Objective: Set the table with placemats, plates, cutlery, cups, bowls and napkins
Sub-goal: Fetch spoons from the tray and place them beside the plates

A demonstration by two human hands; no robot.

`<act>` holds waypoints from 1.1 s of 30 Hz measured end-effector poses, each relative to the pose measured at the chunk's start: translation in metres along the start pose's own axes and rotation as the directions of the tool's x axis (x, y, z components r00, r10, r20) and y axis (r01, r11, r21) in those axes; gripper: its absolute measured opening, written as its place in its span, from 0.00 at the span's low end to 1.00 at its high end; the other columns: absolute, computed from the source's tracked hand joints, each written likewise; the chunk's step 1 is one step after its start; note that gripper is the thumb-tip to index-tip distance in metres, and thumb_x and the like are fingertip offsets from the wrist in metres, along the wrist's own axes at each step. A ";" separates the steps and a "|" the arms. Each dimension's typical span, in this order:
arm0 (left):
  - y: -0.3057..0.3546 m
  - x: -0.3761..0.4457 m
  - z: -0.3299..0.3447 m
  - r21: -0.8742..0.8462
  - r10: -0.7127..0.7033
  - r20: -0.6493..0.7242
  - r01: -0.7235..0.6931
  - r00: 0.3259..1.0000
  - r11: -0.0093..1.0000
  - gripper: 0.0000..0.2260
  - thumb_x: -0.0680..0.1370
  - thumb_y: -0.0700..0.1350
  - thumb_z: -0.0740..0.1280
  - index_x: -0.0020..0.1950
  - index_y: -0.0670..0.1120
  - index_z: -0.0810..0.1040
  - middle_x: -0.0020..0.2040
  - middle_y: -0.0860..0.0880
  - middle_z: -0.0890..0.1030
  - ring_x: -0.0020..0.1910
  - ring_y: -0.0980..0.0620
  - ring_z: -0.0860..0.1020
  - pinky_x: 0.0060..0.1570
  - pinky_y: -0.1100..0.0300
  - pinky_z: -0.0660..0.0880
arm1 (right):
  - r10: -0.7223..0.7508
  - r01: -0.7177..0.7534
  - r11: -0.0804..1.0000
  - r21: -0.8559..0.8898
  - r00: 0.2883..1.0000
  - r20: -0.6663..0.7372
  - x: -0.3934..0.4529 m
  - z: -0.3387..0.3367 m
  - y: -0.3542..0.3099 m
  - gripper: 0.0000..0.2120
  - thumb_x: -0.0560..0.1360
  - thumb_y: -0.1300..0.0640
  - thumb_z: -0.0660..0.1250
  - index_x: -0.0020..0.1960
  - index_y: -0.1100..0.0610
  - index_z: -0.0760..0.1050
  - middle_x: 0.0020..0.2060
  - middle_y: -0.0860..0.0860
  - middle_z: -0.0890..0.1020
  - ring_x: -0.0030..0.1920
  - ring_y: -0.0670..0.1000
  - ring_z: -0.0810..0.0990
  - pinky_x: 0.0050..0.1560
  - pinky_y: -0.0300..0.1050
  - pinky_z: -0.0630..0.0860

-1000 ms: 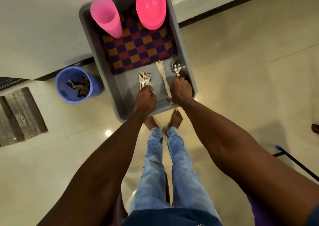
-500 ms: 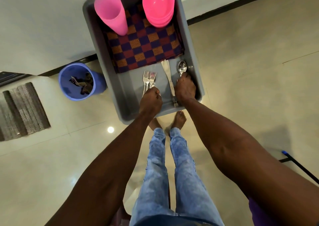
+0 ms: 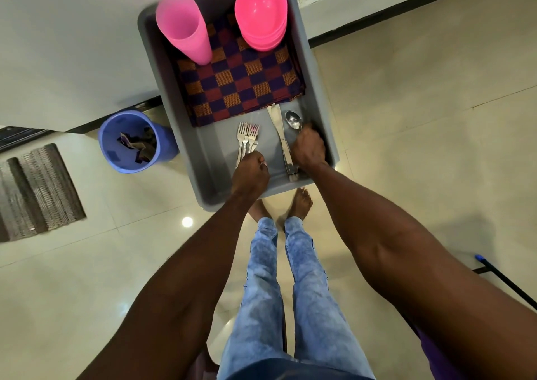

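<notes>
Lying beyond left hand (image 3: 250,170): forks (image 3: 247,137).

A grey tray (image 3: 203,159) holds everything, its raised walls closing in all 4 sides. At the far end, stacked pink cups (image 3: 184,28) on the left and stacked pink bowls (image 3: 261,13) on the right stand on checked placemats (image 3: 238,80), with a gap of open mat between them. In the near section, forks (image 3: 247,137), knives (image 3: 279,132) and a spoon (image 3: 293,119) lie side by side. The left hand (image 3: 250,172) covers the fork handles; the right hand (image 3: 308,148) fills the near right corner against the wall. Bare tray floor lies left of the forks.
</notes>
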State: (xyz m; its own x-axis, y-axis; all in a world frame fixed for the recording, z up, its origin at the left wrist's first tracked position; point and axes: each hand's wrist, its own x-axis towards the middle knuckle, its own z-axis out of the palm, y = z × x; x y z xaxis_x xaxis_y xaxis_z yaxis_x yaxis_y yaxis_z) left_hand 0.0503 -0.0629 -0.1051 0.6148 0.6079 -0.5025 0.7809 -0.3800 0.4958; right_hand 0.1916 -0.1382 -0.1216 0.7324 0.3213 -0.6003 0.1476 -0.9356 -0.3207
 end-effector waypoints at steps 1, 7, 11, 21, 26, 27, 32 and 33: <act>0.001 0.000 -0.001 0.002 -0.002 0.000 0.002 1.000 1.000 0.06 0.80 0.41 0.61 0.51 0.42 0.76 0.48 0.42 0.79 0.43 0.47 0.75 0.43 0.56 0.72 | 0.018 -0.019 0.997 0.075 1.000 0.013 0.000 -0.002 0.000 0.13 0.79 0.66 0.58 0.63 0.64 0.69 0.57 0.62 0.80 0.57 0.63 0.80 0.52 0.53 0.77; 0.020 -0.009 -0.018 0.004 -0.035 0.002 0.035 0.999 0.999 0.07 0.80 0.41 0.61 0.55 0.41 0.76 0.53 0.41 0.80 0.49 0.43 0.78 0.49 0.53 0.75 | 0.028 -0.066 0.874 0.481 0.996 0.087 -0.018 -0.027 -0.003 0.13 0.78 0.61 0.59 0.61 0.60 0.73 0.53 0.57 0.80 0.54 0.58 0.78 0.53 0.52 0.74; 0.053 -0.029 -0.041 -0.154 -0.105 0.002 0.104 0.994 0.983 0.08 0.80 0.41 0.63 0.57 0.41 0.77 0.56 0.42 0.80 0.52 0.46 0.77 0.48 0.58 0.71 | 0.063 -0.148 0.678 0.720 0.988 0.143 -0.055 -0.055 -0.009 0.07 0.80 0.64 0.60 0.43 0.56 0.68 0.37 0.55 0.77 0.34 0.51 0.76 0.31 0.43 0.74; 0.109 -0.109 -0.099 -0.589 -0.040 0.434 0.317 0.900 0.743 0.10 0.80 0.51 0.66 0.50 0.44 0.81 0.46 0.48 0.81 0.46 0.51 0.79 0.48 0.56 0.76 | 0.117 -0.185 0.214 0.959 0.980 0.162 -0.210 -0.110 0.013 0.03 0.79 0.67 0.63 0.47 0.61 0.71 0.35 0.58 0.79 0.31 0.53 0.78 0.30 0.43 0.74; 0.118 -0.144 -0.105 -0.508 0.130 0.669 0.322 0.731 0.799 0.14 0.79 0.49 0.68 0.58 0.42 0.81 0.46 0.50 0.82 0.51 0.49 0.77 0.54 0.53 0.72 | 0.276 -0.096 0.154 0.983 0.960 0.050 -0.287 -0.091 0.024 0.03 0.78 0.67 0.65 0.45 0.62 0.73 0.34 0.59 0.81 0.29 0.54 0.79 0.29 0.43 0.76; 0.121 -0.152 -0.104 -0.493 0.151 0.703 0.325 0.695 0.807 0.11 0.78 0.48 0.68 0.55 0.42 0.81 0.44 0.49 0.82 0.48 0.50 0.77 0.53 0.53 0.73 | 0.298 -0.085 0.147 0.986 0.954 0.038 -0.299 -0.086 0.026 0.03 0.78 0.65 0.66 0.46 0.63 0.73 0.34 0.60 0.81 0.30 0.55 0.79 0.30 0.43 0.76; 0.137 -0.194 -0.083 -0.306 0.155 0.837 0.213 0.525 0.928 0.05 0.78 0.40 0.68 0.48 0.39 0.81 0.35 0.46 0.78 0.29 0.52 0.73 0.36 0.57 0.74 | 0.479 -0.009 0.089 0.996 0.877 -0.035 -0.353 -0.067 0.039 0.04 0.76 0.64 0.68 0.46 0.64 0.74 0.31 0.59 0.82 0.29 0.55 0.80 0.33 0.47 0.78; 0.141 -0.202 -0.076 -0.274 0.147 0.858 0.195 0.493 0.942 0.05 0.78 0.39 0.67 0.47 0.38 0.80 0.34 0.45 0.76 0.28 0.52 0.72 0.33 0.57 0.74 | 0.516 0.006 0.089 0.996 0.855 -0.051 -0.365 -0.067 0.044 0.03 0.76 0.65 0.67 0.46 0.64 0.73 0.31 0.59 0.82 0.28 0.55 0.80 0.32 0.46 0.78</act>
State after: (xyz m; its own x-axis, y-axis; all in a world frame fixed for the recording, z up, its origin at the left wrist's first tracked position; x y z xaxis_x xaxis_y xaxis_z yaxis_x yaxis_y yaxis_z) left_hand 0.0273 -0.1860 0.1204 0.5126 -0.3542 -0.7822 0.8253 -0.0482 0.5627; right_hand -0.0246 -0.3062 0.1331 0.7364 -0.2156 -0.6412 -0.6445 0.0647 -0.7619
